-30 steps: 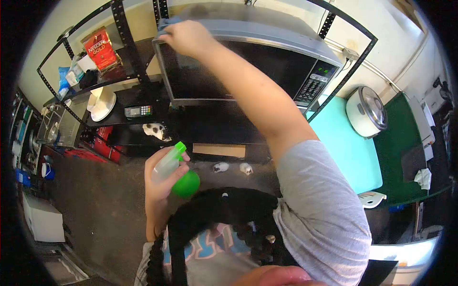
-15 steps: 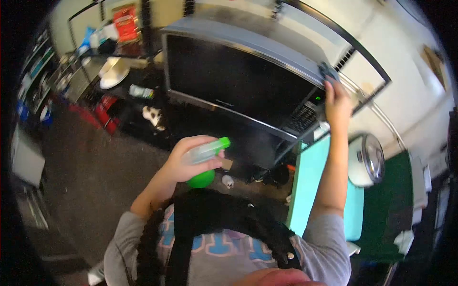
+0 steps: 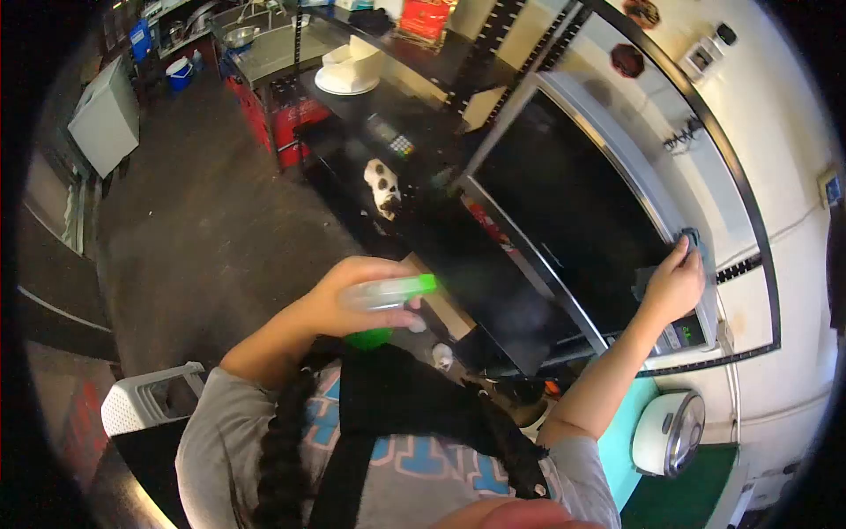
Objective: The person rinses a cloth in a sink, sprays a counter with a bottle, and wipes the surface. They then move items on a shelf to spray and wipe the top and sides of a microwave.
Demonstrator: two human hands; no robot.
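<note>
My left hand (image 3: pixel 366 286) is wrapped round a clear spray bottle (image 3: pixel 381 294) with a bright green top, held in front of my chest. On the right, my right hand (image 3: pixel 677 280) pinches a dark cloth (image 3: pixel 690 236) against the upper right frame edge of a large appliance (image 3: pixel 564 189) with a dark glass front and silver trim. Green lit digits show on its panel, just below that hand. Part of the green lower body of the bottle (image 3: pixel 368 339) shows under my left hand.
A spotted cat (image 3: pixel 382 188) is on the black shelf left of the appliance, near a card terminal (image 3: pixel 390 135) and a white container (image 3: pixel 349 67). A rice cooker (image 3: pixel 668 432) stands at the lower right. A small white animal (image 3: pixel 442 356) is below. Black metal rack bars frame the appliance.
The view has turned, so the appliance appears tilted and further right. My right hand, with the cloth, appears lower and further right. My left hand still holds the bottle.
</note>
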